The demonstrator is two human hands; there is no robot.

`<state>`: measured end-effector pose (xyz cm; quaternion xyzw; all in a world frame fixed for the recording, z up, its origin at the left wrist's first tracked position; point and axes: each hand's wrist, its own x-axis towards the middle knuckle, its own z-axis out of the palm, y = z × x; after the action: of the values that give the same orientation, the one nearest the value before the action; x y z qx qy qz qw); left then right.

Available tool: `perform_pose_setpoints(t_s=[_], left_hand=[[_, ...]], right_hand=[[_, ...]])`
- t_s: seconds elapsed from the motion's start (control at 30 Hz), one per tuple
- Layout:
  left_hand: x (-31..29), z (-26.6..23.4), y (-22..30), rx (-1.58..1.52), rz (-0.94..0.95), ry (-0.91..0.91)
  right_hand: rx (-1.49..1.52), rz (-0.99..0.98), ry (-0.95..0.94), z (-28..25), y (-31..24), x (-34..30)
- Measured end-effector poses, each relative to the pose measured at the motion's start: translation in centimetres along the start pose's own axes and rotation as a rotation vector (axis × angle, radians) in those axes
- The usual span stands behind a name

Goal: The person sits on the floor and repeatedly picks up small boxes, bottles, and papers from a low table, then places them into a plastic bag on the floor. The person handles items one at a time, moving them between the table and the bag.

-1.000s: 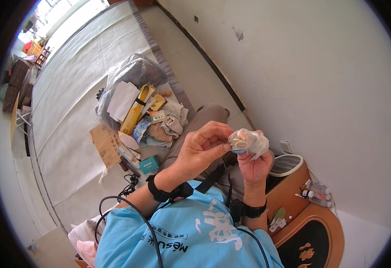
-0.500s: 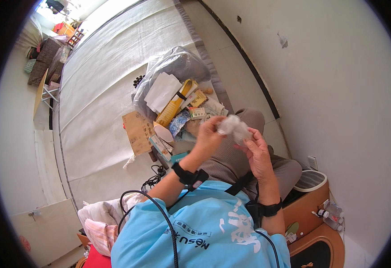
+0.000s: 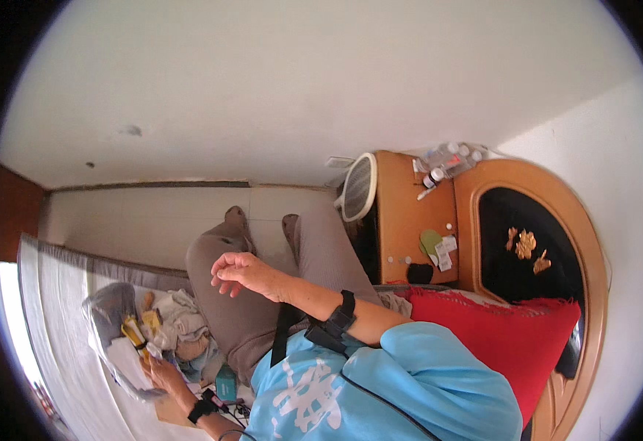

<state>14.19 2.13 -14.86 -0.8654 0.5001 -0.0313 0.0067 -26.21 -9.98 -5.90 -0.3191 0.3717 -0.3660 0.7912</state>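
At the lower left, my left hand point(image 3: 164, 375) reaches to the pile, its fingers and thumb at the edge of a crumpled whitish plastic piece point(image 3: 161, 339). It seems to pinch it, though the grip shows small. Right by the fingers lies a yellow packet with a black band point(image 3: 132, 331). Beside it are pale crumpled cloths point(image 3: 183, 314) and a brown rounded thing point(image 3: 192, 347). Over my lap hovers my right hand point(image 3: 248, 275), with loosely bent fingers apart and nothing in them.
A clear plastic bag point(image 3: 108, 303) lies beyond the pile. Near my left wrist stands a teal box point(image 3: 226, 384). On my right are an orange-brown cabinet point(image 3: 410, 220) with bottles point(image 3: 450, 158), a mesh racket point(image 3: 360, 187) and a red cushion point(image 3: 476, 349). A wall point(image 3: 321, 88) rises ahead.
The view has swung to the right. Both hands held the whitish plastic in front of me; my right hand has let go, and my left has moved to the pile.
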Motion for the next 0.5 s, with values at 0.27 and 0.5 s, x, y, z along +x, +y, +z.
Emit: perform_pose_setpoints(t_s=[0.27, 0.5], left_hand=[[-0.4, -12.0, 10.1, -0.585, 0.192, 0.027], [-6.9, -16.3, 32.5, -1.320, 0.457, -0.581]], right_hand=[[0.111, -0.189, 0.372, -10.6, -3.4, -4.6], [0.192, -0.341, 0.804, -22.6, -0.5, -12.8]])
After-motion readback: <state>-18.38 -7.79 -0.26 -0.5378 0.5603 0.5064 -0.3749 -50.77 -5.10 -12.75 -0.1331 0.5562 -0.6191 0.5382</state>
